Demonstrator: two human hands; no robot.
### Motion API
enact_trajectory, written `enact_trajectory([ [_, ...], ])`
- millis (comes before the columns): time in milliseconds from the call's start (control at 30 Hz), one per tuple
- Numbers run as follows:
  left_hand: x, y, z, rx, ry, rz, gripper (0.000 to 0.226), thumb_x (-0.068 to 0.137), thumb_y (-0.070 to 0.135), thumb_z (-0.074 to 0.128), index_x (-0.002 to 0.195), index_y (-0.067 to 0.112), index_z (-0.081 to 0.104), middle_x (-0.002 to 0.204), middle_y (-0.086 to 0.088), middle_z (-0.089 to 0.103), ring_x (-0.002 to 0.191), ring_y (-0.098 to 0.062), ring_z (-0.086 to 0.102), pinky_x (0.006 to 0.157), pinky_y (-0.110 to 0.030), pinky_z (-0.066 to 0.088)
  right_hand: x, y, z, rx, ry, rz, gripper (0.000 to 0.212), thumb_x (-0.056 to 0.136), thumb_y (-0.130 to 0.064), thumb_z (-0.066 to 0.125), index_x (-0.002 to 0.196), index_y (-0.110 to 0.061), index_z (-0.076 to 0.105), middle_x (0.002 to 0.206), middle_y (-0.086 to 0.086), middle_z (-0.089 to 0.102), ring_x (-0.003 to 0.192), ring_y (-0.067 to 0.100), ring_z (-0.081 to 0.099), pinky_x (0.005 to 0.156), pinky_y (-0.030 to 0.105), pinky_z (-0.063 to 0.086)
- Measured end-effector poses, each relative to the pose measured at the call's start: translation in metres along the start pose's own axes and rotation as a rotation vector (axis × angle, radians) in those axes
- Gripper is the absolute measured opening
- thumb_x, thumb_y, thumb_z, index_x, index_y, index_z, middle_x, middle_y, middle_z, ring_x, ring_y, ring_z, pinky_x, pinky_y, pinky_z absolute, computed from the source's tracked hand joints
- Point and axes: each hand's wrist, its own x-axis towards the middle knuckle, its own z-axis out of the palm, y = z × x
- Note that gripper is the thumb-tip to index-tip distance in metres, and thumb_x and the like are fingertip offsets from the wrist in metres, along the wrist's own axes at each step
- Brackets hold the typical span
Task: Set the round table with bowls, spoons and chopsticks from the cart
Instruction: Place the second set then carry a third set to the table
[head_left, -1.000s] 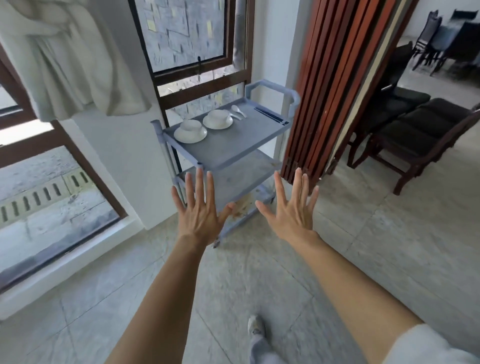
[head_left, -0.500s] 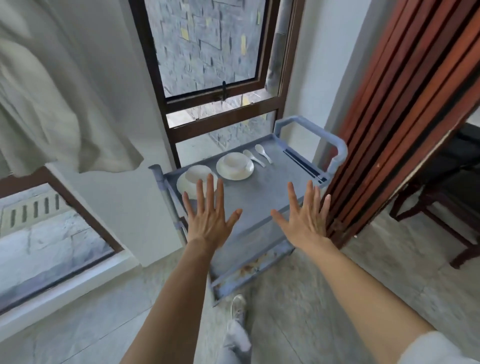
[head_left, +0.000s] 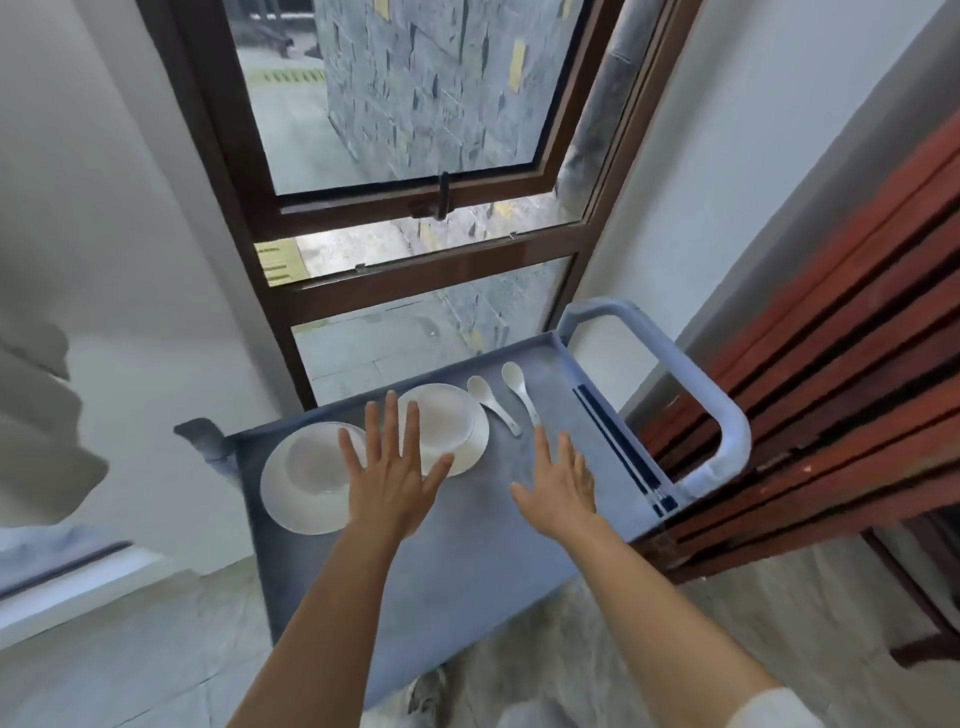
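A grey-blue cart (head_left: 457, 561) stands under the window, seen from above. On its top tray sit two white bowls on saucers: the left bowl (head_left: 306, 475) and the right bowl (head_left: 449, 423). Two white spoons lie beside them, the left spoon (head_left: 491, 402) and the right spoon (head_left: 519, 389). Dark chopsticks (head_left: 618, 447) lie along the tray's right edge. My left hand (head_left: 392, 473) hovers flat with fingers spread over the gap between the bowls. My right hand (head_left: 561, 483) hovers open over the bare tray, below the spoons. Neither hand holds anything.
The cart's handle (head_left: 722, 415) loops out at the right, close to a folded red-brown wooden screen (head_left: 841, 322). A brown-framed window (head_left: 415, 156) is behind the cart. A pale curtain (head_left: 36, 426) hangs at the left. My shoe (head_left: 426, 696) shows on the tiled floor.
I have walked up to the cart; it now fills the lower view from above. Both open hands have come over the top tray, the left one over the bowls.
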Motion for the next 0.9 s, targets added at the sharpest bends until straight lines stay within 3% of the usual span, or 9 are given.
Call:
enact_trajectory([
  [133,0.029,0.01,0.02,-0.058,-0.083,-0.073,0.076,0.101,0.066,0.022,0.163,0.026,0.004,0.172,-0.002,-0.007,0.159,-0.027,-0.007,0.124,-0.06,0.001,0.06,-0.005,-0.003,0.041,-0.107,-0.07,0.085,0.101,-0.039,0.055,0.163,-0.018,0.001,0.166,0.018,0.012,0.149,0.039,0.025,0.118,0.05,0.033],
  [233,0.038,0.018,0.03,-0.108,-0.077,-0.097,0.068,0.103,0.059,0.035,0.159,0.021,0.027,0.17,-0.007,0.019,0.155,-0.029,0.021,0.122,-0.055,0.021,0.097,-0.009,0.0,0.053,-0.163,-0.131,0.08,0.102,-0.035,0.055,0.163,-0.016,0.006,0.164,0.016,0.02,0.15,0.039,0.026,0.116,0.05,0.036],
  [300,0.043,0.024,0.035,-0.142,-0.082,-0.115,0.064,0.103,0.054,0.042,0.156,0.018,0.036,0.167,-0.009,0.028,0.15,-0.031,0.033,0.116,-0.049,0.034,0.118,-0.008,0.003,0.03,-0.186,-0.203,0.076,0.101,-0.033,0.056,0.161,-0.017,0.013,0.157,0.016,0.031,0.143,0.038,0.036,0.11,0.049,0.041],
  [433,0.039,0.036,0.041,-0.179,-0.124,-0.22,0.056,0.103,0.044,0.051,0.152,0.017,0.044,0.167,-0.01,0.028,0.149,-0.033,0.036,0.113,-0.046,0.04,0.148,-0.002,0.005,-0.029,-0.218,-0.32,0.063,0.103,-0.029,0.055,0.157,-0.014,0.024,0.143,0.018,0.043,0.13,0.038,0.05,0.102,0.046,0.045],
  [567,0.033,0.047,0.045,-0.185,-0.083,-0.305,0.04,0.1,0.03,0.058,0.137,0.014,0.062,0.166,-0.011,0.032,0.135,-0.036,0.052,0.104,-0.043,0.046,0.169,-0.002,0.006,0.008,-0.191,-0.334,0.037,0.104,-0.021,0.051,0.136,-0.005,0.043,0.13,0.019,0.054,0.114,0.041,0.059,0.091,0.043,0.047],
  [733,0.039,0.065,0.048,-0.257,-0.084,-0.465,0.035,0.102,0.033,0.054,0.133,0.023,0.065,0.171,-0.002,0.018,0.118,-0.032,0.06,0.095,-0.038,0.05,0.177,0.0,0.001,0.207,-0.255,-0.211,0.024,0.099,-0.022,0.057,0.114,-0.003,0.058,0.108,0.017,0.065,0.107,0.039,0.061,0.085,0.037,0.047],
  [833,0.044,0.069,0.047,-0.335,-0.06,-0.533,0.032,0.101,0.034,0.056,0.13,0.026,0.068,0.171,0.004,0.018,0.121,-0.024,0.061,0.091,-0.033,0.049,0.17,0.006,-0.004,0.41,-0.27,-0.203,0.024,0.097,-0.023,0.059,0.076,-0.012,0.061,0.072,0.001,0.061,0.085,0.03,0.061,0.07,0.034,0.045],
  [900,0.047,0.069,0.046,-0.365,-0.045,-0.544,0.03,0.101,0.033,0.057,0.127,0.025,0.07,0.171,0.006,0.019,0.123,-0.021,0.061,0.092,-0.033,0.05,0.158,0.01,-0.009,0.624,-0.246,-0.195,0.022,0.096,-0.025,0.062,0.075,-0.02,0.065,0.067,-0.01,0.065,0.08,0.022,0.064,0.069,0.031,0.046],
])
